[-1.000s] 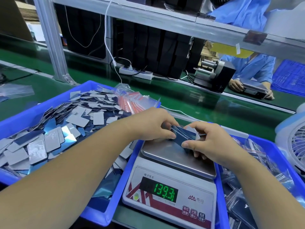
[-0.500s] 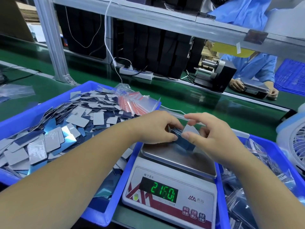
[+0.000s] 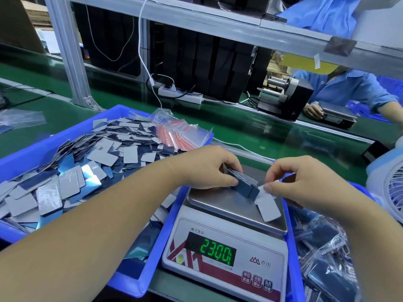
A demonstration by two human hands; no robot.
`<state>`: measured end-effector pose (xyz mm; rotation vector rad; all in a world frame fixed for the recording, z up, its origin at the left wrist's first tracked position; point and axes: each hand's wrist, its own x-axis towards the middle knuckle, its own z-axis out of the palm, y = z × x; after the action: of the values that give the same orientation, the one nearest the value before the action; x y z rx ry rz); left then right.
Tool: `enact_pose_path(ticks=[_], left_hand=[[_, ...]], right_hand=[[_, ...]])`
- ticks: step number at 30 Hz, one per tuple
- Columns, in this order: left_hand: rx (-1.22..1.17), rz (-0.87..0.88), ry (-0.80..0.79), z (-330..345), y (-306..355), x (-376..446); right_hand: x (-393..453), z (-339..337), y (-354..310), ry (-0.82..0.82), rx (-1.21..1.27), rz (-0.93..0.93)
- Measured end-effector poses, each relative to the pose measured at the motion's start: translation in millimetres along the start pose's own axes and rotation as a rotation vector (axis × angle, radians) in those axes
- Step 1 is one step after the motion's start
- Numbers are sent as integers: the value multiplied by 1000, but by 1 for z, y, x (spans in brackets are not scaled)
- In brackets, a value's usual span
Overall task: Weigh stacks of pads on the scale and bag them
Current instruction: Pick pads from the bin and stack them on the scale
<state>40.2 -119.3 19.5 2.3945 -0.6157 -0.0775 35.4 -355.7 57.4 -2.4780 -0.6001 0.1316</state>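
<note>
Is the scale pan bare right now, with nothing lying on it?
No. A loose pad lies on the scale pan, and the left hand holds a stack of pads on it.

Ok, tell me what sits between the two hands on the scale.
In the head view, the left hand holds a fanned stack of pads on edge on the scale; the right hand pinches one loose grey pad lying beside it.

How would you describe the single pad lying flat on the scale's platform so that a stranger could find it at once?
Find the white electronic scale with the green display. On the right side of its steel platform, below the right hand, lies one pale grey pad. Unlike the dark blue stack gripped on edge by the left hand, it lies flat and alone.
</note>
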Motion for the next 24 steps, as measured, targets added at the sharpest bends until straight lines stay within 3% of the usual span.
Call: enact_pose_path(ticks=[3, 9, 15, 20, 24], left_hand=[[-10, -10, -11, 0, 0, 0], [-24, -6, -16, -1, 1, -1], [-13, -27, -15, 0, -1, 0], [-64, -45, -1, 1, -2, 1], [-73, -63, 40, 0, -2, 1]], right_hand=[[-3, -4, -2, -68, 91, 12], [0, 2, -3, 126, 20, -95], [0, -13, 14, 153, 46, -101], [5, -10, 22, 391, 214, -80], [16, 26, 11, 327, 194, -89]])
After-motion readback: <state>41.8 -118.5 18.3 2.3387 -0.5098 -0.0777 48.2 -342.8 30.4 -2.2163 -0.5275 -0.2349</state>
